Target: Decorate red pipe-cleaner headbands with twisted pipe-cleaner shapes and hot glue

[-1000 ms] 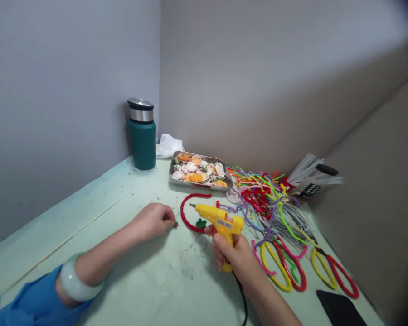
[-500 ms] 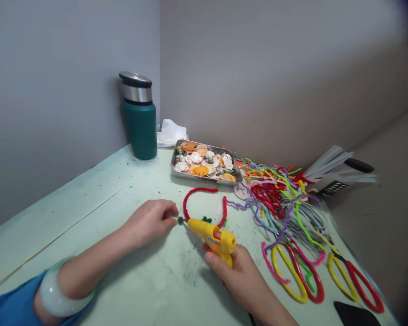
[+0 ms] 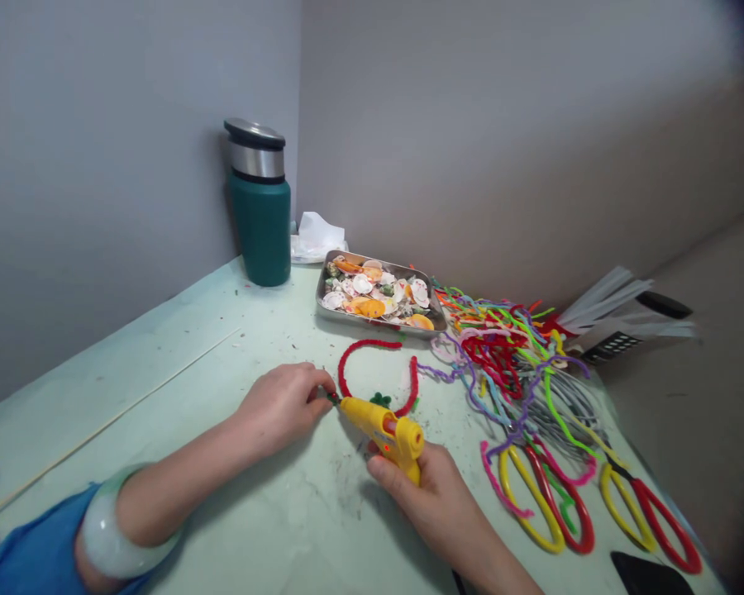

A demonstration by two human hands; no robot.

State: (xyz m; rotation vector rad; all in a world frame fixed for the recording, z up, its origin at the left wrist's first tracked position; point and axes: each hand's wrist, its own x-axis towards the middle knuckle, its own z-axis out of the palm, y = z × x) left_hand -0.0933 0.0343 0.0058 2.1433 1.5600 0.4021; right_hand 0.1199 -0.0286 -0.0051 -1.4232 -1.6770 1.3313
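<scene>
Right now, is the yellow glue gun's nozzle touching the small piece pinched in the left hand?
Cannot tell: in the head view the yellow glue gun points its tip at the left hand fingertips, hiding the meeting point.

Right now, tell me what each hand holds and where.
Right hand holds the yellow glue gun by its handle. Left hand pinches a tiny piece at the nozzle; its hold point is too small to tell.

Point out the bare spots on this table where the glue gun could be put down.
Bare tabletop lies left of the left hand, out to the green flask, and in front of the right hand near. Crowded: right of the shell tray, among the pipe cleaners and scissors.
</scene>
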